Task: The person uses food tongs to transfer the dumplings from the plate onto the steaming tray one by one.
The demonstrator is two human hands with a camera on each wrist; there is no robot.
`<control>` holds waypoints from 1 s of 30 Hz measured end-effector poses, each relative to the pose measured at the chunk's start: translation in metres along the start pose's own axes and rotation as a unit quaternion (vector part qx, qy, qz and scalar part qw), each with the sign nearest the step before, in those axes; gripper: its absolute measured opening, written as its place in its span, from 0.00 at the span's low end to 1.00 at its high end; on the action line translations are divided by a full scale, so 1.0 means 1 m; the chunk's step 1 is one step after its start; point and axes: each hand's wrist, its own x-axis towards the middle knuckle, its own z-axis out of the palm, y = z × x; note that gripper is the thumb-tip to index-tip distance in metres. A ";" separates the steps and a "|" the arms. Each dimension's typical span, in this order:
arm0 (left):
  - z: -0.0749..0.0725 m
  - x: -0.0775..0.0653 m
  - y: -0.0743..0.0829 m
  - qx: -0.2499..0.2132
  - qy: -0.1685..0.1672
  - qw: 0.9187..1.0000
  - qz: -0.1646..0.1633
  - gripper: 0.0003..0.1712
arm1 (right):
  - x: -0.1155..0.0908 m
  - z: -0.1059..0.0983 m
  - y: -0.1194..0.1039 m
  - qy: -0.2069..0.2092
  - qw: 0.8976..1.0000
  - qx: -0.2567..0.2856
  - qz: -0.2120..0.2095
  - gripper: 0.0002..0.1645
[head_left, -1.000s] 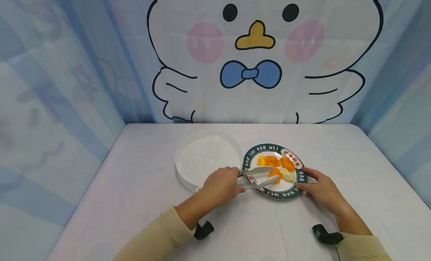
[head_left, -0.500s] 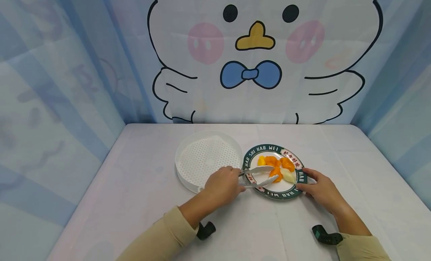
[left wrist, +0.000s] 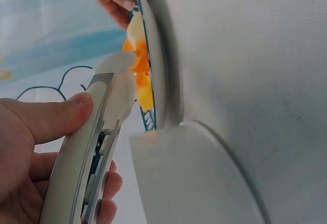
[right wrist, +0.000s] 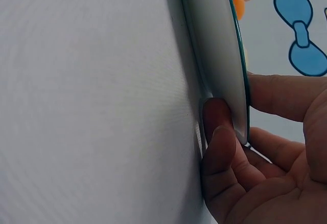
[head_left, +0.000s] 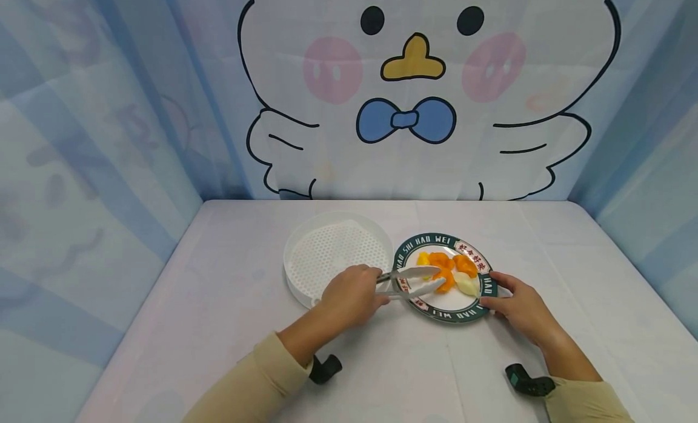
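My left hand (head_left: pixel 351 296) holds a pair of tongs (left wrist: pixel 76 163), thumb on one arm and fingers round the other. The tongs' pale tips are over the plate, right at an orange piece (head_left: pixel 445 280). My right hand (head_left: pixel 520 308) pinches the plate's right rim, thumb on top and fingers underneath, as the right wrist view shows. The plate (head_left: pixel 455 316) is white with a green lettered border. On it lie several orange and yellow pieces that look like food, plus a pale cream piece (head_left: pixel 466 284) at the right.
A round white container (head_left: pixel 302 296) with a perforated base stands just left of the plate, partly behind my left hand. A white cloth (head_left: pixel 240 253) covers the table. A printed curtain (head_left: pixel 403 168) hangs behind it, and more curtain stands on both sides.
My left hand has drawn the tongs a little to the left and up. The orange piece at their tips has shifted slightly the same way. My right hand and the plate stay put.
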 end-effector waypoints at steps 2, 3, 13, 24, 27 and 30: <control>-0.003 -0.001 -0.002 -0.008 0.004 1.000 0.001 0.25 | 0.000 0.000 0.000 0.000 1.000 0.002 0.000 0.49; -0.005 -0.002 -0.003 -0.010 0.006 1.000 0.003 0.25 | 0.000 0.000 0.000 0.000 1.000 0.003 0.000 0.49; -0.028 -0.014 -0.022 -0.049 0.045 0.998 -0.001 0.28 | -0.001 0.000 -0.001 -0.001 1.000 0.011 -0.001 0.49; -0.051 -0.025 -0.077 -0.056 0.083 0.994 -0.038 0.30 | -0.002 0.001 -0.003 0.003 1.000 0.011 0.000 0.49; -0.054 -0.026 -0.092 -0.060 0.084 0.993 -0.055 0.30 | -0.002 0.001 -0.002 0.003 1.000 0.007 -0.002 0.49; -0.056 -0.026 -0.104 -0.064 0.077 0.992 -0.077 0.31 | -0.002 0.001 -0.002 0.000 1.000 0.005 -0.004 0.49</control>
